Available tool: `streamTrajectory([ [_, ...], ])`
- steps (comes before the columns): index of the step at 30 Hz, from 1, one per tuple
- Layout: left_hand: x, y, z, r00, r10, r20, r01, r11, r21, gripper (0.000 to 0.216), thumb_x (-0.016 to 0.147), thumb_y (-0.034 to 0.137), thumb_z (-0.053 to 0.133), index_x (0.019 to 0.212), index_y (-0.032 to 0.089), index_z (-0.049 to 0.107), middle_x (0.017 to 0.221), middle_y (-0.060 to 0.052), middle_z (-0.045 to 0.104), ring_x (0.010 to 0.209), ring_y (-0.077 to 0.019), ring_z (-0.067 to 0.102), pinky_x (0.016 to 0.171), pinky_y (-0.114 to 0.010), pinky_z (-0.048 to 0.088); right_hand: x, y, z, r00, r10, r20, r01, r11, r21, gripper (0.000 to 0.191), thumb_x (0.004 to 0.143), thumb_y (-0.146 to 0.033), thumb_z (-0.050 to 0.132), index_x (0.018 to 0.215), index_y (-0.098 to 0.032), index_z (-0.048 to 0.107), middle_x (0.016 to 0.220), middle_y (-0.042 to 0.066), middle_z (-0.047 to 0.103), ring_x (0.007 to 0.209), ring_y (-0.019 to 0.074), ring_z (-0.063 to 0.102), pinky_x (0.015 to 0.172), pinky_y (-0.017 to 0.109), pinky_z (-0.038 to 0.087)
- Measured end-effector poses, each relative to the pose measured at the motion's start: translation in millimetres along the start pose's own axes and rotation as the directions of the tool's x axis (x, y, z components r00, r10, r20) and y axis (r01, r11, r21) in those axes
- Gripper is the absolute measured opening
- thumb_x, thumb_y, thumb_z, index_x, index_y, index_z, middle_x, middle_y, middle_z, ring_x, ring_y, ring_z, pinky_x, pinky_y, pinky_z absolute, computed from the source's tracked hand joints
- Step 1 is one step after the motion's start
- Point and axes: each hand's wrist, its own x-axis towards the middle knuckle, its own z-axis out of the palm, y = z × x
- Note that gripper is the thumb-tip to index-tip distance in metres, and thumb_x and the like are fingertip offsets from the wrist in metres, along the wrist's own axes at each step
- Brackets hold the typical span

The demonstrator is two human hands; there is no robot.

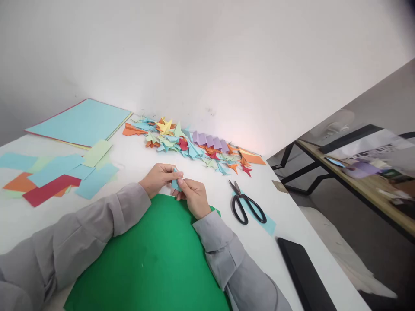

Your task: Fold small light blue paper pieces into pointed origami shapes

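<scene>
A small folded piece of light blue paper (175,185) is pinched between my two hands, just above the far edge of a green sheet (155,259). My left hand (159,178) grips its upper end with thumb and fingers. From the other side my right hand (193,194) holds it, thumb on top, and hides part of it. Beyond the hands lies a pile of folded paper shapes (191,149) in several colours. To the right, black-handled scissors (240,201) rest partly on a light blue paper strip (268,222).
Cut paper rectangles (55,172) overlap at the left. Behind them is a stack of large coloured sheets (84,123). A black flat object (304,272) lies near the right table edge. A wall rises behind the white table. A wooden shelf (356,177) stands at the far right.
</scene>
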Motion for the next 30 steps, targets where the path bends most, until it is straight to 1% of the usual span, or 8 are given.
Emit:
streamTrajectory([
  [3,0.6,0.0,0.5,0.999,-0.027,-0.017,0.027,0.999,-0.028,0.030,0.061,0.035,0.071,0.052,0.012,0.053,0.046,0.002,0.050,0.041,-0.0073,0.045,0.041,-0.022,0.035,-0.6,1.2,0.3,0.999,-0.035,-0.013,0.034,0.998,-0.053,0.044,0.081,-0.047,0.047,0.053,-0.017,0.061,0.044,0.000,0.053,0.040,0.0100,0.048,0.041,0.022,0.038],
  [6,1.4,-0.8,0.9,0.999,-0.031,-0.028,0.030,0.998,-0.047,0.031,0.062,0.039,0.069,0.055,0.011,0.056,0.048,0.001,0.050,0.041,-0.0071,0.044,0.042,-0.022,0.035,-1.5,1.2,0.2,0.996,-0.079,-0.029,0.075,0.990,-0.120,0.044,0.082,-0.046,0.045,0.053,-0.017,0.062,0.045,0.000,0.053,0.041,0.0105,0.049,0.043,0.022,0.039],
  [12,2.6,-3.6,-0.6,0.999,-0.019,-0.047,0.018,1.000,-0.018,0.032,0.065,0.040,0.067,0.055,0.011,0.055,0.049,0.002,0.048,0.044,-0.0071,0.044,0.043,-0.022,0.034,-2.9,0.1,-0.3,0.993,-0.116,-0.036,0.107,0.976,-0.189,0.045,0.083,-0.046,0.043,0.054,-0.017,0.061,0.046,0.001,0.054,0.043,0.0111,0.050,0.043,0.022,0.040],
  [16,2.1,-3.0,-0.9,1.000,0.005,-0.029,-0.006,1.000,-0.030,0.033,0.065,0.039,0.067,0.052,0.012,0.053,0.049,0.003,0.046,0.044,-0.0060,0.042,0.044,-0.021,0.033,-3.5,-0.6,0.6,0.989,-0.144,-0.022,0.137,0.969,-0.208,0.043,0.084,-0.044,0.042,0.055,-0.018,0.060,0.045,0.000,0.053,0.043,0.0108,0.049,0.044,0.022,0.040],
  [22,1.4,-1.9,-0.3,1.000,-0.017,-0.022,0.016,0.998,-0.054,0.032,0.066,0.039,0.066,0.053,0.012,0.054,0.049,0.002,0.048,0.043,-0.0065,0.044,0.042,-0.021,0.035,-3.9,-6.2,1.2,0.984,-0.174,-0.038,0.159,0.954,-0.254,0.044,0.083,-0.044,0.043,0.050,-0.018,0.056,0.043,0.000,0.053,0.042,0.0105,0.049,0.044,0.022,0.040],
  [26,0.7,-3.6,-1.3,0.999,-0.043,0.029,0.043,0.999,-0.014,0.033,0.065,0.038,0.067,0.052,0.013,0.052,0.044,0.003,0.047,0.039,-0.0079,0.046,0.040,-0.022,0.037,-3.4,-7.3,1.4,0.987,-0.157,-0.028,0.144,0.955,-0.261,0.043,0.082,-0.043,0.046,0.048,-0.018,0.053,0.041,-0.001,0.051,0.038,0.0096,0.046,0.041,0.022,0.037],
  [28,0.5,-4.3,-1.8,0.995,-0.068,0.068,0.069,0.998,-0.001,0.034,0.066,0.039,0.066,0.051,0.013,0.050,0.042,0.003,0.047,0.037,-0.0097,0.047,0.039,-0.023,0.037,-3.1,-6.3,1.8,0.991,-0.134,-0.008,0.128,0.963,-0.235,0.043,0.083,-0.043,0.044,0.050,-0.018,0.054,0.043,-0.001,0.053,0.038,0.0097,0.047,0.042,0.022,0.038],
  [30,0.8,-4.7,-1.9,0.994,-0.079,0.070,0.080,0.997,-0.010,0.033,0.066,0.040,0.065,0.053,0.014,0.052,0.043,0.002,0.048,0.038,-0.0109,0.049,0.038,-0.024,0.038,-3.0,-5.2,2.2,0.992,-0.127,0.003,0.124,0.967,-0.225,0.045,0.084,-0.044,0.042,0.051,-0.018,0.055,0.045,0.000,0.054,0.039,0.0099,0.048,0.042,0.022,0.039],
])
